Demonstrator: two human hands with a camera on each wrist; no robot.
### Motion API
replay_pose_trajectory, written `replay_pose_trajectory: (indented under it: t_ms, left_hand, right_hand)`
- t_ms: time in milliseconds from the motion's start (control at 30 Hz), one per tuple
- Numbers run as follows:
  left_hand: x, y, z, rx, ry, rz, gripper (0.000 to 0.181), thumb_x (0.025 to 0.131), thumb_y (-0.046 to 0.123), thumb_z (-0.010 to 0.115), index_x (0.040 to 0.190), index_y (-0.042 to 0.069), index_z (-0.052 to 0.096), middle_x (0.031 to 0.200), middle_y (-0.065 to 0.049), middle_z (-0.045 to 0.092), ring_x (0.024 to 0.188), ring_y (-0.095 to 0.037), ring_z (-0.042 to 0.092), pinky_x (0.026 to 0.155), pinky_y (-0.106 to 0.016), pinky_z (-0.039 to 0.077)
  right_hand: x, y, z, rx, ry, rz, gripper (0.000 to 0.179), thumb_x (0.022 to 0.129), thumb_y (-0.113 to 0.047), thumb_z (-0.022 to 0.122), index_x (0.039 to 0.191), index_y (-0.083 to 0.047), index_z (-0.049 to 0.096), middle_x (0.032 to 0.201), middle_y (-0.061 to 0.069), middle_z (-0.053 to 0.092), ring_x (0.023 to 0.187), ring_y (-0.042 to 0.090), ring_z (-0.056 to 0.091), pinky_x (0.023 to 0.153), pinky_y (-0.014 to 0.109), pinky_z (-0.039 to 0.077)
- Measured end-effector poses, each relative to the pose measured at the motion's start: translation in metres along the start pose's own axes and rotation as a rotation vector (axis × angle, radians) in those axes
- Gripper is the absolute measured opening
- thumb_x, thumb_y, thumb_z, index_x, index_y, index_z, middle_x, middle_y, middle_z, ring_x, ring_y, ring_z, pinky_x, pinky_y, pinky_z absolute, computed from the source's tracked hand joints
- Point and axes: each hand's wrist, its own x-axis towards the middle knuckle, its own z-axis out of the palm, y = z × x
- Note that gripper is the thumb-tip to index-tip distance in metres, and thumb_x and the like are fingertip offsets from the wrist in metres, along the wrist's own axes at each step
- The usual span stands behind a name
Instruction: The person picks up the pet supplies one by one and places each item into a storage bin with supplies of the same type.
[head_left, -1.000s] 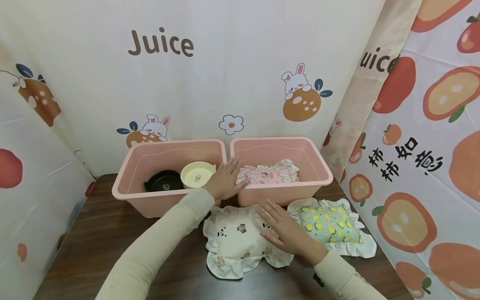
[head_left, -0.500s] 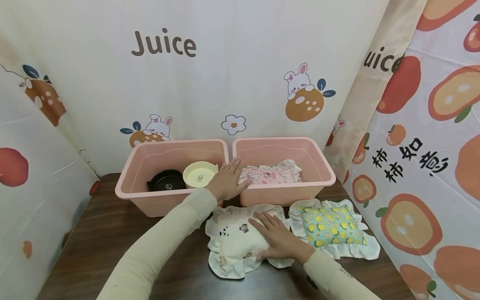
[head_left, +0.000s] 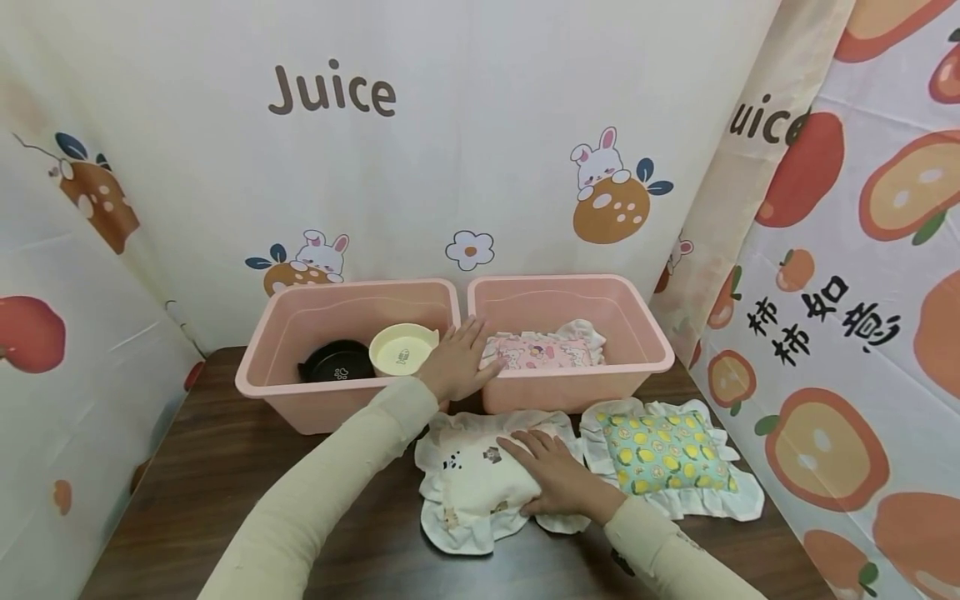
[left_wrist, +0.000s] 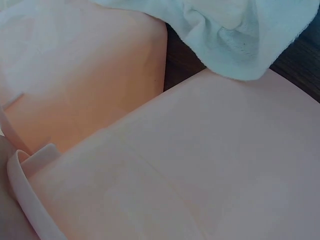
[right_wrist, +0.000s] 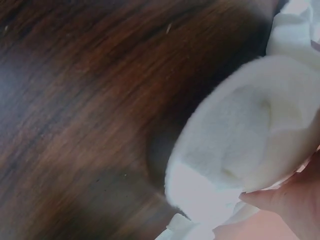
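Note:
My left hand (head_left: 454, 362) rests with straight fingers across the neighbouring rims of two pink bins, the left bin (head_left: 292, 408) and the right bin (head_left: 570, 390). In front of them lies a cream ruffled pillow (head_left: 480, 483) with small animal prints. My right hand (head_left: 557, 475) grips its right part, fingers bent over the top and thumb at the near side. The right wrist view shows that thumb against the pillow's white frill (right_wrist: 215, 150). A lemon-print ruffled pillow (head_left: 667, 450) lies to the right on the table.
A black bowl (head_left: 337, 361) and a pale yellow bowl (head_left: 402, 348) sit in the left bin. The right bin holds a pink ruffled pillow (head_left: 543, 352). Dark wooden table (head_left: 210, 483) lies beneath, with printed curtains behind and at both sides.
My right hand has come down and left onto the cream pillow, and its fingers have bent around it. My left hand stays on the bin rims. The head view has shifted slightly.

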Motion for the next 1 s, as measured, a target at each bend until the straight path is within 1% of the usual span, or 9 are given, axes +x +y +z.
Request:
replay_pose_trajectory:
  t_ms: [200, 300, 433, 500, 600, 667, 800, 867, 1000]
  left_hand:
    - [0.000, -0.002, 0.001, 0.002, 0.007, 0.006, 0.076, 0.099, 0.056, 0.029, 0.152, 0.003, 0.018, 0.159, -0.015, 0.018, 0.147, -0.029, 0.011, 0.118, -0.047, 0.012]
    - [0.000, -0.003, 0.003, 0.000, 0.006, -0.001, 0.077, 0.099, 0.057, 0.029, 0.153, 0.003, 0.018, 0.159, -0.014, 0.017, 0.147, -0.028, 0.011, 0.118, -0.046, 0.012]
    - [0.000, -0.003, 0.002, -0.008, -0.006, -0.016, 0.078, 0.098, 0.059, 0.029, 0.153, 0.004, 0.017, 0.159, -0.014, 0.016, 0.147, -0.027, 0.010, 0.118, -0.045, 0.011]
    - [-0.001, -0.003, 0.001, -0.007, -0.013, -0.019, 0.078, 0.098, 0.059, 0.029, 0.153, 0.004, 0.017, 0.159, -0.014, 0.016, 0.147, -0.027, 0.010, 0.118, -0.045, 0.011]
    - [-0.002, -0.001, -0.002, -0.004, -0.026, -0.022, 0.078, 0.098, 0.059, 0.028, 0.153, 0.004, 0.017, 0.159, -0.013, 0.016, 0.147, -0.027, 0.010, 0.118, -0.045, 0.011]
    - [-0.002, 0.000, -0.003, -0.009, -0.027, -0.021, 0.078, 0.098, 0.058, 0.030, 0.153, 0.004, 0.018, 0.159, -0.013, 0.016, 0.147, -0.027, 0.010, 0.118, -0.045, 0.011]
    - [-0.003, 0.002, -0.005, -0.011, -0.026, -0.015, 0.077, 0.099, 0.057, 0.031, 0.153, 0.004, 0.018, 0.160, -0.013, 0.015, 0.147, -0.028, 0.012, 0.118, -0.045, 0.012]
    - [-0.004, 0.002, -0.005, -0.006, -0.031, -0.014, 0.077, 0.099, 0.057, 0.030, 0.153, 0.004, 0.017, 0.160, -0.012, 0.013, 0.147, -0.028, 0.011, 0.118, -0.044, 0.012]
    - [-0.004, 0.003, -0.006, -0.022, -0.028, -0.014, 0.077, 0.099, 0.057, 0.031, 0.153, 0.004, 0.016, 0.160, -0.012, 0.012, 0.147, -0.028, 0.010, 0.118, -0.044, 0.011]
  right_hand:
    - [0.002, 0.000, 0.002, -0.054, 0.049, -0.022, 0.104, 0.072, -0.050, 0.080, 0.153, -0.024, 0.021, 0.147, 0.007, 0.036, 0.131, 0.028, 0.036, 0.101, 0.055, 0.036]
    - [0.002, 0.000, 0.001, -0.077, 0.088, -0.047, 0.101, 0.071, -0.047, 0.081, 0.152, -0.023, 0.026, 0.143, 0.007, 0.040, 0.126, 0.027, 0.040, 0.100, 0.053, 0.038]
    - [0.001, -0.001, -0.001, -0.079, 0.130, -0.077, 0.097, 0.069, -0.041, 0.084, 0.149, -0.022, 0.032, 0.137, 0.006, 0.047, 0.119, 0.027, 0.046, 0.095, 0.051, 0.042]
    - [-0.001, -0.003, -0.003, -0.059, 0.130, -0.081, 0.096, 0.069, -0.038, 0.085, 0.149, -0.022, 0.034, 0.134, 0.005, 0.049, 0.116, 0.026, 0.048, 0.092, 0.050, 0.044]
    - [-0.006, -0.007, -0.007, -0.024, 0.111, -0.083, 0.093, 0.070, -0.035, 0.084, 0.148, -0.025, 0.035, 0.133, 0.004, 0.051, 0.115, 0.025, 0.049, 0.089, 0.049, 0.045]
    - [-0.010, -0.010, -0.011, -0.004, 0.096, -0.088, 0.092, 0.070, -0.034, 0.084, 0.148, -0.026, 0.035, 0.132, 0.004, 0.051, 0.115, 0.024, 0.049, 0.088, 0.049, 0.046]
    - [-0.022, -0.016, -0.018, 0.020, 0.082, -0.115, 0.092, 0.070, -0.031, 0.084, 0.148, -0.025, 0.035, 0.132, 0.002, 0.051, 0.116, 0.023, 0.049, 0.088, 0.049, 0.048]
    - [-0.028, -0.018, -0.022, 0.024, 0.080, -0.126, 0.093, 0.070, -0.031, 0.084, 0.148, -0.025, 0.034, 0.132, 0.001, 0.051, 0.117, 0.022, 0.049, 0.089, 0.048, 0.047]
    - [-0.041, -0.021, -0.033, 0.024, 0.105, -0.143, 0.092, 0.070, -0.031, 0.084, 0.148, -0.026, 0.036, 0.132, -0.003, 0.051, 0.117, 0.018, 0.049, 0.092, 0.046, 0.046]
